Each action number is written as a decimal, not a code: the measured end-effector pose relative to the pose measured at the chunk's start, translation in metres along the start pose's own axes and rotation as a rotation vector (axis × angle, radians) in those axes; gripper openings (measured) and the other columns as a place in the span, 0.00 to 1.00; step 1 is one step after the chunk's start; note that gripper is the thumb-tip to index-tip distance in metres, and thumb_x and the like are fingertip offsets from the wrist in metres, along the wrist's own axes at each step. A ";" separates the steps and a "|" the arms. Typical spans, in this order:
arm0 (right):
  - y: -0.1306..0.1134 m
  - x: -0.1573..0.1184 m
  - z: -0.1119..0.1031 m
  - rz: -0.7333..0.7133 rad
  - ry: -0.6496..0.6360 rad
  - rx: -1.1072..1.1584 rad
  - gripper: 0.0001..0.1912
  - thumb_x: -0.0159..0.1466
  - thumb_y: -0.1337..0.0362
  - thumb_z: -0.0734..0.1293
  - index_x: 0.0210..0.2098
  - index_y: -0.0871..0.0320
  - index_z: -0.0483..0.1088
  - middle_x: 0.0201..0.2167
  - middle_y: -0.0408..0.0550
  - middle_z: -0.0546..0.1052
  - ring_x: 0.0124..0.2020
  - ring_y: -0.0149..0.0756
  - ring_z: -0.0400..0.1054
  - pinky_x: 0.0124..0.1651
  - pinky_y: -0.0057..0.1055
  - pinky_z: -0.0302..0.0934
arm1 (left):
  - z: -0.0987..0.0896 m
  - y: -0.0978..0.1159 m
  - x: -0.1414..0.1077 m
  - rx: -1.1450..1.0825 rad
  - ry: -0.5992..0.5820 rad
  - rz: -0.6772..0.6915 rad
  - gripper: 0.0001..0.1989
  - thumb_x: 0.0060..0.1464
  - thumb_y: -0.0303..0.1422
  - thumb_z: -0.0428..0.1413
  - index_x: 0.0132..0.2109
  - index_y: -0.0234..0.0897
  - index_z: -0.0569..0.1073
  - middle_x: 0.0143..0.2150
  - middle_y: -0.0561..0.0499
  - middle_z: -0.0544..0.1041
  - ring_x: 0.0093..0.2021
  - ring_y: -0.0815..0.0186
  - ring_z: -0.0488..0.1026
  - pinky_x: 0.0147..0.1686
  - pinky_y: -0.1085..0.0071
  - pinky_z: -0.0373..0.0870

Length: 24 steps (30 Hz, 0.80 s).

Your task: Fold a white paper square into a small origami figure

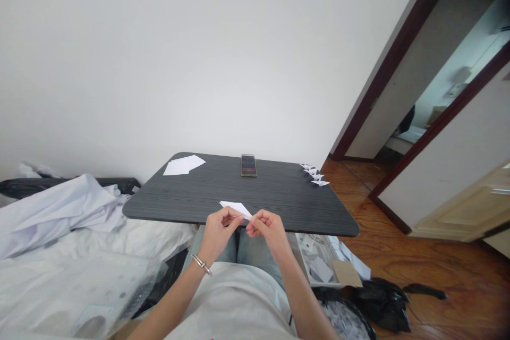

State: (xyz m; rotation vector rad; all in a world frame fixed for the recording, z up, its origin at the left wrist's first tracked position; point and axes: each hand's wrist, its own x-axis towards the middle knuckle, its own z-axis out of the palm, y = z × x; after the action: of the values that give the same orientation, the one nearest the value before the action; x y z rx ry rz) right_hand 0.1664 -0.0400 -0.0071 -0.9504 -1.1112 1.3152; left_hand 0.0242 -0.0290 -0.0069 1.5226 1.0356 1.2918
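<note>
A small folded piece of white paper [236,207] is held between both hands just above the near edge of the dark table [207,186]. My left hand [223,226] pinches it from the left side, thumb and forefinger closed on it. At its right tip, the thumb and forefinger of my right hand [266,226] are pressed together on the paper. Its lower part is partly covered by my fingers. Several small folded paper cranes [315,176] stand in a row near the table's right edge. Flat white paper sheets [183,164] lie at the far left corner.
A phone [248,166] rests at the table's back, by the white wall. Left of the table are a bed with white cloth [67,212] and plastic packaging. At right on the wooden floor [438,271] stand an open box [303,261] of papers and black plastic bags [384,297].
</note>
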 end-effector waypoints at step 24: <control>0.008 0.005 -0.005 -0.057 0.088 0.015 0.11 0.48 0.60 0.70 0.25 0.61 0.69 0.17 0.44 0.75 0.16 0.29 0.67 0.22 0.25 0.63 | -0.015 -0.005 0.005 0.004 -0.094 0.166 0.17 0.43 0.30 0.58 0.43 0.35 0.67 0.33 0.49 0.75 0.32 0.66 0.73 0.36 0.69 0.72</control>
State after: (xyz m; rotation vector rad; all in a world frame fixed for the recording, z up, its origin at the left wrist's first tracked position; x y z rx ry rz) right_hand 0.1694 -0.0341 -0.0159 -0.9502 -1.0520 1.2231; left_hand 0.0100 -0.0217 -0.0089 1.6847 0.8669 1.3179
